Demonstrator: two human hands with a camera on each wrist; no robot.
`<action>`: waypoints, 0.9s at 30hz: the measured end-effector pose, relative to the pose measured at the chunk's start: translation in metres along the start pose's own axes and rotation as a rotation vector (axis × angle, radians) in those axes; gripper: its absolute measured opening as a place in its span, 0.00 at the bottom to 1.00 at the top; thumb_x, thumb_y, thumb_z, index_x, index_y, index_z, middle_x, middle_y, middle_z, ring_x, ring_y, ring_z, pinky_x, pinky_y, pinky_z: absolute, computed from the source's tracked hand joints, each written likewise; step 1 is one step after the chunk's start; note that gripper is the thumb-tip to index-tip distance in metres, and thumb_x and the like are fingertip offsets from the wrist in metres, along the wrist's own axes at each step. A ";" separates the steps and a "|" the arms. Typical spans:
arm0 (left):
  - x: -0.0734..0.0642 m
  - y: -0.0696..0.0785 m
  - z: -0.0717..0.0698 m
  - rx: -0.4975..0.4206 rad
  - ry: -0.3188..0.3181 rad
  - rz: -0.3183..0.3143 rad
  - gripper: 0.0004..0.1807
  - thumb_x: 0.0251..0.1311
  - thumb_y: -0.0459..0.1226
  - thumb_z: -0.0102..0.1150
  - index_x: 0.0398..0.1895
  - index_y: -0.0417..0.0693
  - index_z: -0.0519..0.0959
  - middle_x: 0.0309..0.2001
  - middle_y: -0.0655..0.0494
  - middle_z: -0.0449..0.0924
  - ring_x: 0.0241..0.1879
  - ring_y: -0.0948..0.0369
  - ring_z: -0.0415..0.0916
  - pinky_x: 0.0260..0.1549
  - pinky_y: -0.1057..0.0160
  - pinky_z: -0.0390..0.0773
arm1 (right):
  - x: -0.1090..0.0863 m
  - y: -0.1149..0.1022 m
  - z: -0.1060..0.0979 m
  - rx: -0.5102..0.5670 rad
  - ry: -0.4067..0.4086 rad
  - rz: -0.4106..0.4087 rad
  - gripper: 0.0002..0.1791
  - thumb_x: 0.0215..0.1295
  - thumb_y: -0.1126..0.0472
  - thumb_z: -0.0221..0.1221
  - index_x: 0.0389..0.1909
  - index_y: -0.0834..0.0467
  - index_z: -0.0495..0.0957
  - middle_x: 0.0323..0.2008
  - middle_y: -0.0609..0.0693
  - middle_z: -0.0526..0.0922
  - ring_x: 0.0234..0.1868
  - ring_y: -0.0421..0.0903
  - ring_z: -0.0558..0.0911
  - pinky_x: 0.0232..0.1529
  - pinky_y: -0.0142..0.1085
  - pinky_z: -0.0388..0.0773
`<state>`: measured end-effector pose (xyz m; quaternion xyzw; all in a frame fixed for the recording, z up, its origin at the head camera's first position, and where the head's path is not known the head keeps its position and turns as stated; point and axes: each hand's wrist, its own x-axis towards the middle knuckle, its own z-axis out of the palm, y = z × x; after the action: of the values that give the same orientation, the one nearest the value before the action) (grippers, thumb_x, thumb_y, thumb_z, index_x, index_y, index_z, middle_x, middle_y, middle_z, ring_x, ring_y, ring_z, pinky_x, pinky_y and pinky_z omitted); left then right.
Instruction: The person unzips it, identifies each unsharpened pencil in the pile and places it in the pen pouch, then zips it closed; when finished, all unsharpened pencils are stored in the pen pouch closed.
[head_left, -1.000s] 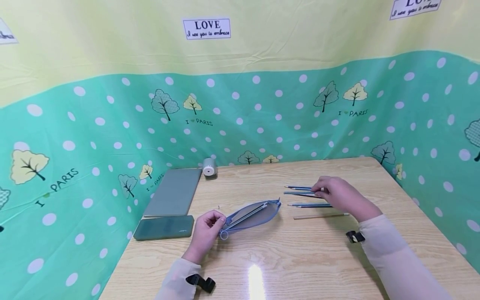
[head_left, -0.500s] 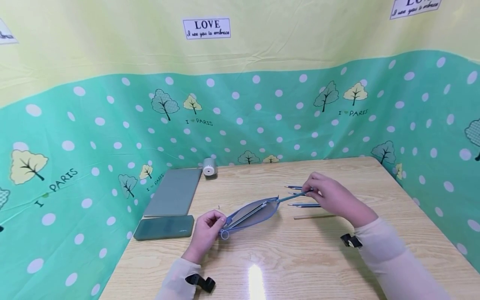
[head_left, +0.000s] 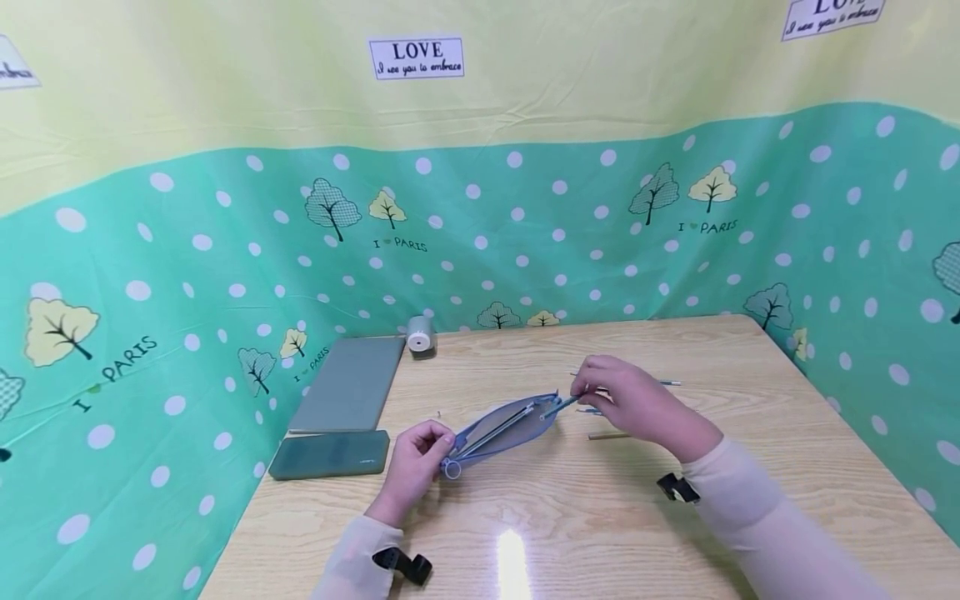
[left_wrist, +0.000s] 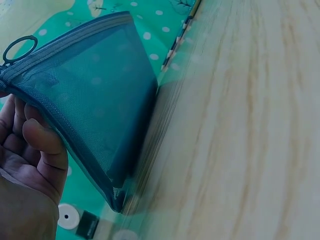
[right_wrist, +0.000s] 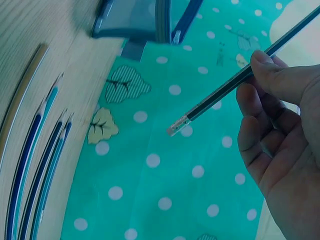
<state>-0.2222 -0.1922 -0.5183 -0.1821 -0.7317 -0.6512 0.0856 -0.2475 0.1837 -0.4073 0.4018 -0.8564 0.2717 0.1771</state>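
My left hand [head_left: 412, 467] pinches one end of a blue mesh zip pouch [left_wrist: 100, 85], near its zipper ring [left_wrist: 20, 49]. The pouch stands with its mouth spread, and pencils [head_left: 491, 435] lie inside. In my right hand [head_left: 628, 402], thumb and fingers pinch a striped pencil [right_wrist: 215, 101]. One end of this pencil reaches over the right end of the pouch's opening in the head view; its eraser end [right_wrist: 173, 130] shows in the right wrist view. Several blue and dark pencils [right_wrist: 37, 165] lie on the table, partly hidden by my right hand in the head view.
Beside those pencils lies a plain wooden pencil [right_wrist: 22, 90]. On the left are a dark green case [head_left: 328, 455] and a flat grey board [head_left: 348, 383]. A small grey pencil sharpener [head_left: 420, 335] stands at the back. Patterned cloth [head_left: 465, 225] surrounds the wooden table [head_left: 600, 517].
My right hand has picked a pencil up from the table and carried it left, its end now over the pouch's opening. The left hand and pouch have stayed about where they were.
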 end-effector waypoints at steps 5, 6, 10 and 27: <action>0.000 0.000 0.000 -0.001 -0.002 -0.003 0.06 0.72 0.31 0.62 0.35 0.38 0.83 0.26 0.55 0.77 0.20 0.66 0.68 0.15 0.69 0.69 | 0.010 -0.008 0.009 0.035 -0.011 -0.062 0.14 0.58 0.74 0.73 0.38 0.52 0.85 0.39 0.40 0.82 0.39 0.38 0.80 0.40 0.37 0.82; 0.000 0.000 0.000 -0.002 -0.003 -0.004 0.06 0.72 0.31 0.62 0.35 0.38 0.83 0.26 0.55 0.77 0.20 0.66 0.68 0.15 0.69 0.69 | 0.012 -0.009 0.011 0.039 -0.011 -0.071 0.14 0.59 0.74 0.73 0.38 0.52 0.85 0.39 0.40 0.82 0.39 0.38 0.80 0.40 0.37 0.82; 0.000 0.001 0.001 -0.007 -0.007 -0.006 0.06 0.72 0.31 0.62 0.36 0.37 0.83 0.26 0.55 0.77 0.21 0.66 0.68 0.16 0.69 0.70 | 0.017 -0.015 0.020 0.066 -0.015 -0.100 0.15 0.59 0.74 0.72 0.39 0.51 0.85 0.39 0.39 0.82 0.41 0.39 0.81 0.40 0.41 0.83; -0.001 0.002 0.002 -0.013 -0.007 -0.022 0.06 0.72 0.30 0.62 0.36 0.37 0.83 0.26 0.54 0.77 0.20 0.66 0.68 0.16 0.69 0.69 | 0.030 -0.032 0.056 0.119 -0.059 -0.168 0.13 0.62 0.72 0.72 0.40 0.51 0.85 0.40 0.40 0.83 0.43 0.37 0.82 0.44 0.33 0.83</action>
<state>-0.2206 -0.1904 -0.5173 -0.1770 -0.7296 -0.6563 0.0748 -0.2459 0.1149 -0.4251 0.4897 -0.8071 0.2940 0.1497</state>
